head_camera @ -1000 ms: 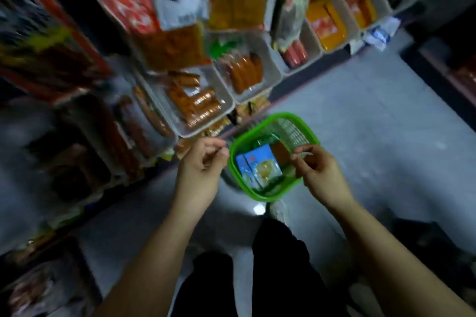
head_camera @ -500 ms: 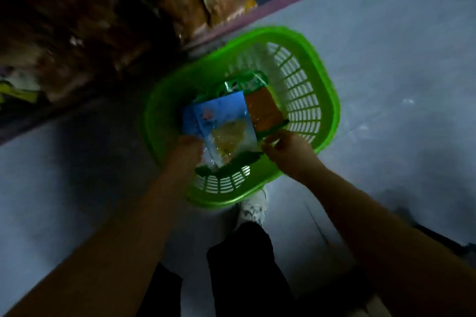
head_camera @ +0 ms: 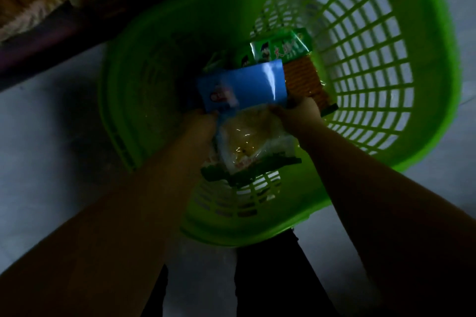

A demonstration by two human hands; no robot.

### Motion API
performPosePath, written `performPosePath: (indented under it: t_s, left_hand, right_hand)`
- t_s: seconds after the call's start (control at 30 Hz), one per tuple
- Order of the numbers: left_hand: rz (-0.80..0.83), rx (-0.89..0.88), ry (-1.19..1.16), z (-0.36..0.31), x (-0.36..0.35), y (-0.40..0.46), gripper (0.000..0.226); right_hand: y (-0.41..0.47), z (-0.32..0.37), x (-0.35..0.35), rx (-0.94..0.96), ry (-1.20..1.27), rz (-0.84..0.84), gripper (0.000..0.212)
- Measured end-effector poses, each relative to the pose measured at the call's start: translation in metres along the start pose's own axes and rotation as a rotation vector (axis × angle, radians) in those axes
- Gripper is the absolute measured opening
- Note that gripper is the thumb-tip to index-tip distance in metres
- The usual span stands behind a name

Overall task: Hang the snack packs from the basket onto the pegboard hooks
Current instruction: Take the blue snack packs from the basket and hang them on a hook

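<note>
A green plastic basket (head_camera: 401, 64) stands on the floor and fills most of the view. Inside lies a snack pack with a blue header (head_camera: 247, 85) and a clear window showing yellow food. My left hand (head_camera: 198, 131) grips its left edge and my right hand (head_camera: 298, 116) grips its right edge. Behind it lie a green snack pack (head_camera: 280, 46) and an orange-brown pack (head_camera: 304, 80). The pegboard hooks are out of view.
The dark base of the shelf (head_camera: 51, 28) runs along the top left, with blurred packets above it. Grey floor (head_camera: 38, 136) surrounds the basket. My dark-trousered legs (head_camera: 270, 278) show at the bottom.
The view has dropped from the shelves down close to the basket. Both hands went from above the basket rim into it and closed on the blue-topped pack's edges.
</note>
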State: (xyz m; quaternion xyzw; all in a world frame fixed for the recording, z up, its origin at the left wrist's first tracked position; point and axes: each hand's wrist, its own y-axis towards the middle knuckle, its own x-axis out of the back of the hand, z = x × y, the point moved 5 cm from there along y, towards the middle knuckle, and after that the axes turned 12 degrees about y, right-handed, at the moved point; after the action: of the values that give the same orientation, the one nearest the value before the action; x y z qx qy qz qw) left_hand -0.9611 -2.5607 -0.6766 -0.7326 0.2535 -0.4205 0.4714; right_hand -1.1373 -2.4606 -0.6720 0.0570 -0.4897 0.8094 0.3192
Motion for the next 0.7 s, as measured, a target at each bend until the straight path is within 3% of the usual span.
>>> performPosePath:
  t_s: [0.13,0.23,0.33,0.4,0.47,0.5,0.57,0.7]
  left_hand:
    - [0.072,-0.115,-0.211,-0.008,-0.010,-0.021,0.042]
    - [0.129,-0.136,-0.322,-0.007,-0.015,-0.036,0.031]
    - [0.064,-0.092,-0.423,-0.003,-0.007,-0.056,0.030]
    - [-0.009,-0.055,-0.461,0.000,0.003,-0.075,0.046]
    - [-0.058,-0.037,-0.533,0.004,0.020,-0.104,0.050]
    - [-0.086,-0.046,-0.555,0.006,0.033,-0.121,0.041]
    - [-0.144,-0.081,-0.550,0.008,0.063,-0.161,0.010]
    - [-0.262,-0.249,-0.596,-0.008,0.131,-0.276,0.009]
  right_hand:
    - [0.007,0.001,0.033,0.058,-0.053,-0.097,0.035]
    - [0.005,0.006,0.054,0.073,-0.006,-0.226,0.031]
    - [-0.010,0.012,0.067,0.042,0.188,-0.292,0.031]
    - [-0.033,0.025,0.068,0.028,0.381,-0.218,0.030]
    - [-0.068,0.042,0.069,0.035,0.484,-0.107,0.012]
    - [-0.091,0.053,0.070,0.036,0.511,-0.054,0.007]
    - [-0.137,0.078,0.074,0.067,0.516,0.025,0.017]
    - [-0.242,0.147,0.089,0.172,0.544,0.073,0.013]
